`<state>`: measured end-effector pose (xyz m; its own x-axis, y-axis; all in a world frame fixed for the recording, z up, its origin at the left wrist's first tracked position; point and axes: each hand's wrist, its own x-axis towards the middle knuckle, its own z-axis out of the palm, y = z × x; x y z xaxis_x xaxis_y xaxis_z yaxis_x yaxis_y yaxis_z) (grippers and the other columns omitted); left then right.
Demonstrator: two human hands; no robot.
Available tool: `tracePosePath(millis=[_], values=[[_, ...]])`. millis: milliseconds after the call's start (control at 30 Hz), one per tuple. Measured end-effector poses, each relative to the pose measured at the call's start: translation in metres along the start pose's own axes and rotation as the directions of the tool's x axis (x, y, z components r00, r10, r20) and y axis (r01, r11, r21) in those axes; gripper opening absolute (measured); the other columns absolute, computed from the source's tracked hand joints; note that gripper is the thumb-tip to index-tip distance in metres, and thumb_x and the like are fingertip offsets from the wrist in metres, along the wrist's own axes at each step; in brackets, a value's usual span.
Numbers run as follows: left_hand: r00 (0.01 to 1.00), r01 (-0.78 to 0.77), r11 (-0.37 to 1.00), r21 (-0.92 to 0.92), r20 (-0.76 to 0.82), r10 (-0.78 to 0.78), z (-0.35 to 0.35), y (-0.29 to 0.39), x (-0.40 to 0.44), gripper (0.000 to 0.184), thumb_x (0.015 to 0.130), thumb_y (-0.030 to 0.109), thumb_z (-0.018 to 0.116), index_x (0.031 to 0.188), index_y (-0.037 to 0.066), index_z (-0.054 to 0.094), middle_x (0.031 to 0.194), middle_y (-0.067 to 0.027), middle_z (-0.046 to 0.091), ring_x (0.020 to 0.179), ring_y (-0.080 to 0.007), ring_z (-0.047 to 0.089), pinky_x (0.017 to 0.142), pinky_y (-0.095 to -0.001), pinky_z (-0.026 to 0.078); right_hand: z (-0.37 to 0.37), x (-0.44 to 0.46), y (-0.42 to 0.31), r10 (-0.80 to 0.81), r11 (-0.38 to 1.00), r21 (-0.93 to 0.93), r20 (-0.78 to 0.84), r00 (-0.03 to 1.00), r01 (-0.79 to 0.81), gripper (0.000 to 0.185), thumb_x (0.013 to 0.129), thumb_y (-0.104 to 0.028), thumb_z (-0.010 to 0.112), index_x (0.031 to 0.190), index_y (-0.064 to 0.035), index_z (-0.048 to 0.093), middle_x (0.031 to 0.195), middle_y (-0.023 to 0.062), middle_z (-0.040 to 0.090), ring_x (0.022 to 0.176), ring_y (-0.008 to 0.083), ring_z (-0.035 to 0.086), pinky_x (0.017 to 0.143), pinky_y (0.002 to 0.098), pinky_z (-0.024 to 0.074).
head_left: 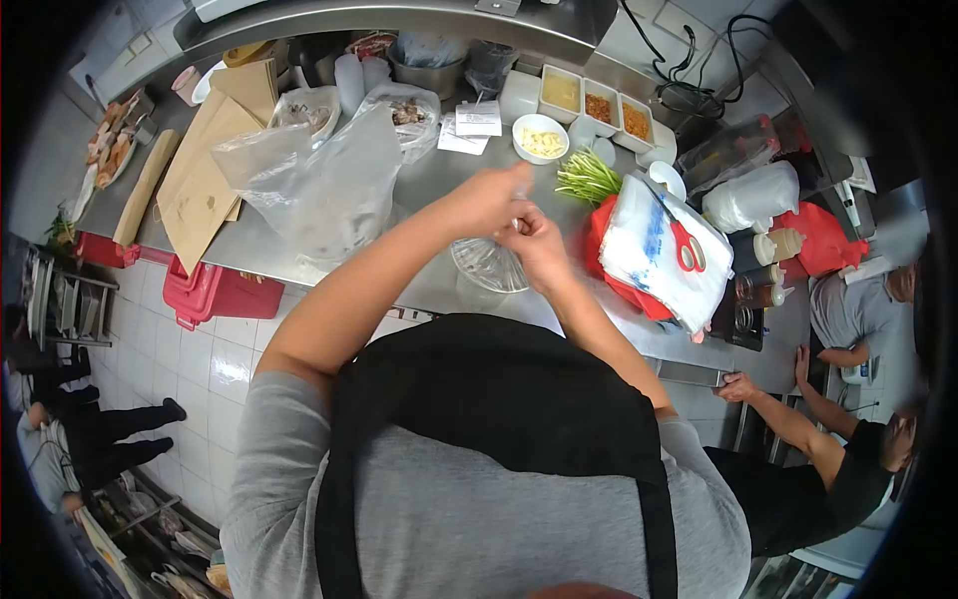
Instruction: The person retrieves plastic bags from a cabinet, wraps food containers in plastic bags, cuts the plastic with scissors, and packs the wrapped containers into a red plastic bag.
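Both of my hands meet above the steel counter [424, 290] in front of my apron. My left hand [487, 202] is closed, fingers pinched, slightly blurred. Right beside it, my right hand [539, 250] is also closed, thumb and fingertips pressed together. Between and under them is a clear plastic bag [489, 268], gathered upward to my fingers; its contents are hard to make out. Just beyond my hands stand a white bowl of chopped pale pieces [541, 140] and a bunch of green stalks [589, 178].
Large plastic bags [344, 190] and brown paper [215, 165] lie at left. Red-handled scissors [689, 248] rest on white plastic bags [649, 235] at right. Behind are containers of toppings [599, 107]. A pink bin [220, 298] stands below; co-workers [798, 439] are at right and far left.
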<state>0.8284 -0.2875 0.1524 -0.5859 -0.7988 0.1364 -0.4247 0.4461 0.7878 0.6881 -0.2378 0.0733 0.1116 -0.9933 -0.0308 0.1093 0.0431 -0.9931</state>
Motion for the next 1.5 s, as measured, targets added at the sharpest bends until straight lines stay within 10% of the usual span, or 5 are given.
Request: tracePosePath(millis=[133,300,800,1267,1500], values=[[0.973,-0.226,0.974,0.002,0.037,0.226,0.022,0.034,0.017,0.034,0.074,0.016,0.070,0.097,0.006,0.046,0.077,-0.0128,0.056,0.074,-0.0280,0.060,0.067,-0.0363,0.047,0.015,0.009,0.017,-0.590,0.764,-0.485,-0.259,0.765,0.425,0.011,0.080,-0.011,0.059,0.081,-0.0002,0.060,0.077,0.0057,0.062,0.072,0.0106,0.058,0.059,0.0260,0.0436],[0.807,-0.363,0.912,-0.188,-0.553,0.207,0.000,0.005,-0.006,0.045,0.068,0.013,0.075,0.104,0.004,0.049,0.104,-0.0105,0.050,0.099,-0.0256,0.050,0.087,-0.0376,0.041,0.004,0.004,0.012,-0.085,0.987,0.126,-0.141,0.986,0.103,0.018,0.088,-0.011,0.052,0.102,-0.0005,0.057,0.084,0.0072,0.064,0.071,0.0110,0.059,0.059,0.0259,0.0478],[0.985,0.105,0.830,-0.547,-0.055,-0.161,0.044,-0.067,-0.032,0.019,0.067,0.008,0.075,0.084,0.010,0.066,0.110,-0.0081,0.051,0.108,-0.0253,0.047,0.093,-0.0357,0.038,-0.018,0.006,-0.004,-0.159,0.987,0.052,0.132,0.978,0.153,0.013,0.085,-0.006,0.059,0.094,0.0003,0.065,0.083,0.0067,0.065,0.067,0.0120,0.059,0.061,0.0272,0.0490],[0.958,-0.151,0.942,0.299,-0.190,0.214,0.041,-0.087,-0.028,0.016,0.072,0.019,0.069,0.081,0.010,0.059,0.101,-0.0049,0.056,0.095,-0.0257,0.052,0.081,-0.0360,0.041,-0.019,0.007,-0.029,-0.521,0.247,-0.760,0.418,0.744,0.600,0.018,0.072,-0.007,0.057,0.090,-0.0078,0.055,0.085,0.0134,0.055,0.073,0.0341,0.060,0.063,0.0431,0.0491],[0.994,-0.104,0.893,-0.438,-0.059,0.088,0.027,-0.066,-0.027,0.034,0.084,0.006,0.058,0.117,0.002,0.052,0.109,-0.0046,0.058,0.109,-0.0149,0.051,0.093,-0.0308,0.041,-0.018,0.010,-0.019,-0.635,0.221,-0.714,0.412,0.654,0.664,0.014,0.070,-0.004,0.057,0.080,-0.0092,0.050,0.084,0.0097,0.052,0.069,0.0318,0.058,0.057,0.0405,0.0481]])
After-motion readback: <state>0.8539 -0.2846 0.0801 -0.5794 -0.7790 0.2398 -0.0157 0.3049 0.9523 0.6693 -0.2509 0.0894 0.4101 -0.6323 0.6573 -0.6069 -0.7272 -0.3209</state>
